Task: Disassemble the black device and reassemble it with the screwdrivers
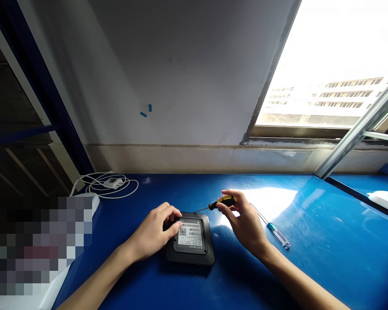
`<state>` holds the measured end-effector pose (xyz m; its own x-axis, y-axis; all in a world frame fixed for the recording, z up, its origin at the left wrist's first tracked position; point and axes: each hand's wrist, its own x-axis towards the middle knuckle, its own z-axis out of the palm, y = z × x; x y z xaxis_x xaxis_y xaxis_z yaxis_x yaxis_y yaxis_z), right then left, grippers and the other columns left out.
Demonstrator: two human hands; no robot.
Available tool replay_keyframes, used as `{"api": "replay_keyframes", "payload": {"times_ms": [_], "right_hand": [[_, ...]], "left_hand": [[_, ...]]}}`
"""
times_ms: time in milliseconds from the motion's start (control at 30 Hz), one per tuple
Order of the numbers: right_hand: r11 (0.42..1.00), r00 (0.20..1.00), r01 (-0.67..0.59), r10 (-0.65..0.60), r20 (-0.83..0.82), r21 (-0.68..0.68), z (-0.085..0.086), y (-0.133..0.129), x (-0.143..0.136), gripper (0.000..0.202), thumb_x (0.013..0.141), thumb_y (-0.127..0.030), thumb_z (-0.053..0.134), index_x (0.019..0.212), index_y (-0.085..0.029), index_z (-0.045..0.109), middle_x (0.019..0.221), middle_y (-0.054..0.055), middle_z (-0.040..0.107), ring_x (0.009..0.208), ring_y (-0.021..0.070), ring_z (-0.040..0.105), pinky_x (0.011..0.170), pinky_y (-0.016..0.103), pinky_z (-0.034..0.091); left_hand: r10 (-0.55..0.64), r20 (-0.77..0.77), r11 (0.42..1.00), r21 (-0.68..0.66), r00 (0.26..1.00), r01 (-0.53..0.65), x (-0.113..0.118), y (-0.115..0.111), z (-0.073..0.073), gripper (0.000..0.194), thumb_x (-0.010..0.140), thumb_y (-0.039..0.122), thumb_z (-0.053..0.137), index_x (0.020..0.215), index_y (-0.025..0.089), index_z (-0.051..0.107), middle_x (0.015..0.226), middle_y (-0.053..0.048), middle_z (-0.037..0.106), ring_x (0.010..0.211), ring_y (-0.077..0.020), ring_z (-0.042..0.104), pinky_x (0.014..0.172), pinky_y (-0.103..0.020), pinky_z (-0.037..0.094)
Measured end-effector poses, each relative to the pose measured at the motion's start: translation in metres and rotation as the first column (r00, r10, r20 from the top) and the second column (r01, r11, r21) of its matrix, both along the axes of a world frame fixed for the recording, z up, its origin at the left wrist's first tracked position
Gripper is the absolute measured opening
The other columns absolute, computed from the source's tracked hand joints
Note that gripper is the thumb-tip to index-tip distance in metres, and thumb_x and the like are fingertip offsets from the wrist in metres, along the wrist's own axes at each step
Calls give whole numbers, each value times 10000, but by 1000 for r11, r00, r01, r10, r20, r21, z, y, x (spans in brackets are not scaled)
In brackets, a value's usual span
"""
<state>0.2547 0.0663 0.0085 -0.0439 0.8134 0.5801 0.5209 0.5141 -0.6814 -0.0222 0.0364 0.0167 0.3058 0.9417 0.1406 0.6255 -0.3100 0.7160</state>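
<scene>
A black square set-top-style box lies flat on the blue table, with a white barcode and QR label on its upper face. My left hand grips the box at its left side, thumb on the top face and fingers curled near the far left corner. Between thumb and fingers, my right hand holds a black and yellow screwdriver. Its thin shaft points left and reaches the far edge of the box; whether the tip touches cannot be made out. Right of that hand lies another screwdriver with a clear, teal-collared handle.
The blue table runs back to a grey wall with a window at right. A white cable with a power adapter lies coiled at the back left. A white device, partly pixelated, stands at left. A metal post rises at right.
</scene>
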Motion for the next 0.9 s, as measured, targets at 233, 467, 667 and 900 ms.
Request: {"api": "replay_keyframes", "payload": {"times_ms": [233, 467, 667, 900], "right_hand": [[1000, 1000, 1, -1, 0, -12, 1, 0, 0, 556, 945, -749, 584, 1156, -236, 623, 919, 103, 816, 724, 239, 781, 629, 392, 665], [999, 1000, 4, -4, -2, -32, 0, 0, 0, 578, 935, -767, 580, 1157, -235, 623, 918, 97, 813, 697, 235, 772, 592, 377, 657], [1000, 1000, -2, 2, 12, -30, 1, -1, 0, 562, 940, -753, 587, 1160, -237, 626, 937, 102, 810, 700, 234, 775, 594, 370, 657], [997, 999, -37, 38, 22, -68, 3, -3, -1, 524, 954, -719, 591, 1172, -243, 615, 933, 90, 796, 682, 228, 768, 626, 385, 662]], "left_hand": [[-3, 0, 1000, -8, 1000, 3, 0, -2, 0, 217, 962, 391, 590, 1054, 248, 725, 984, -27, 661, 881, -219, 645, 824, -347, 530], [-6, -3, 1000, -12, 1000, 6, 0, -2, 0, 222, 959, 388, 580, 1056, 243, 719, 982, -28, 658, 882, -220, 645, 825, -353, 530], [-9, -4, 1000, -4, 1000, 9, 0, -1, 0, 220, 960, 390, 588, 1061, 247, 720, 982, -26, 661, 885, -218, 651, 830, -349, 538], [-12, -14, 1000, 11, 1000, 12, 0, -1, -1, 207, 957, 382, 598, 1064, 253, 720, 982, -25, 655, 897, -223, 655, 835, -348, 545]]}}
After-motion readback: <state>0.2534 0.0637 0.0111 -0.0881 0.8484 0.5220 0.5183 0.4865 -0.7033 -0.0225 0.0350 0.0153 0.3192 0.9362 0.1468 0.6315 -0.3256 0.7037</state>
